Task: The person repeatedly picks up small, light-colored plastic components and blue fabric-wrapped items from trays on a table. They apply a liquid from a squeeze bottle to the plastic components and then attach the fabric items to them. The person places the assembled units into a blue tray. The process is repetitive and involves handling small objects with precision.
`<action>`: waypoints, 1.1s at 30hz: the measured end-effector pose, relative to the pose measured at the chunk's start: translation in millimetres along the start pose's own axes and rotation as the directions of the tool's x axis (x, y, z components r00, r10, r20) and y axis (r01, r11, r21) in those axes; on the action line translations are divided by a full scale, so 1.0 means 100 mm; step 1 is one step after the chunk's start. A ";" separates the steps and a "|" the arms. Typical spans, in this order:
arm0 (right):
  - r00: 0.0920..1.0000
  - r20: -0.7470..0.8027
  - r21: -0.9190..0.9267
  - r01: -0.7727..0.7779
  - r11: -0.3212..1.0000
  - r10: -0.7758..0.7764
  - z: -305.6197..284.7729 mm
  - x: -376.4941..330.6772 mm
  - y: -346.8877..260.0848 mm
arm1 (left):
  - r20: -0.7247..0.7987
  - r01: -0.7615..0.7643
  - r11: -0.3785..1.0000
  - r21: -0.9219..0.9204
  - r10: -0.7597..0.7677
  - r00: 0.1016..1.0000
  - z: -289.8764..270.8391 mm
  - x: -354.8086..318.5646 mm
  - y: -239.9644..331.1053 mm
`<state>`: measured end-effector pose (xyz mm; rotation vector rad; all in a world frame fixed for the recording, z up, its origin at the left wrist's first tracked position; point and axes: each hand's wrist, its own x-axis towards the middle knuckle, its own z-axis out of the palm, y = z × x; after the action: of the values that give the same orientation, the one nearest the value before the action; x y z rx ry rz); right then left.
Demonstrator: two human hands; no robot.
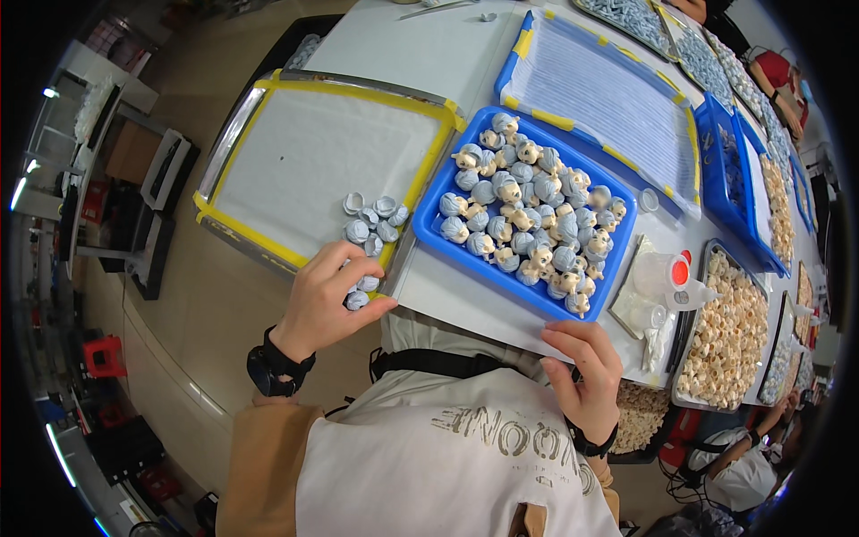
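Note:
My left hand (322, 295) is at the near right corner of a yellow-taped tray (313, 143) with a white lining. Its fingers curl round a couple of small pale blue shell pieces (357, 300). Just beyond the fingers lie several more hollow, ridged blue shells (356, 231). My right hand (586, 371) is by the table's front edge, thumb and fingers apart, with nothing in it. Between the hands and farther away sits a blue plastic tray (528, 302), full of small cream figure heads with pale blue hair (522, 215).
Right of the blue tray stand a translucent cup (658, 272) with a red spot and a white nozzle bottle (698, 294). A metal tray of cream pieces (723, 340) lies beyond. A blue, lined tray (599, 98) is at the back. Other people sit along the right.

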<state>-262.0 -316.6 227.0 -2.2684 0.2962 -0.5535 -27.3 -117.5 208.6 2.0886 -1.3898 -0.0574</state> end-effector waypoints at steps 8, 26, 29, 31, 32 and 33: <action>1.000 -0.010 -0.021 0.005 1.000 -0.005 0.00 -0.01 0.02 | -0.035 -0.022 0.991 -0.131 0.017 0.999 0.06 0.01 -0.07; 0.778 -0.273 -0.131 0.552 0.824 -0.565 -0.58 0.10 -0.73 | 0.020 0.075 -0.389 -0.918 0.144 0.989 0.03 0.17 0.46; 0.767 -0.344 -0.051 0.561 0.826 -0.542 -0.78 0.01 -0.94 | 0.362 0.448 -0.562 -0.695 0.265 0.894 0.26 0.32 0.74; 0.747 -0.563 0.308 0.586 0.750 -0.353 -0.54 -0.18 -0.91 | 0.516 0.566 -0.662 -0.491 0.303 0.801 0.45 0.51 0.81; 0.701 -0.668 0.423 0.633 0.649 -0.249 -0.44 -0.29 -0.90 | 0.583 0.608 -0.683 -0.406 0.318 0.747 0.56 0.62 0.86; 0.685 -0.682 0.178 0.493 0.852 -0.254 -0.44 -0.29 -0.83 | 0.597 0.641 -0.676 -0.364 0.358 0.718 0.65 0.66 0.89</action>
<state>-305.0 -276.7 306.2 -1.7174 0.0295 -1.4965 -94.3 -225.9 221.3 0.1740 -0.0555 -1.7646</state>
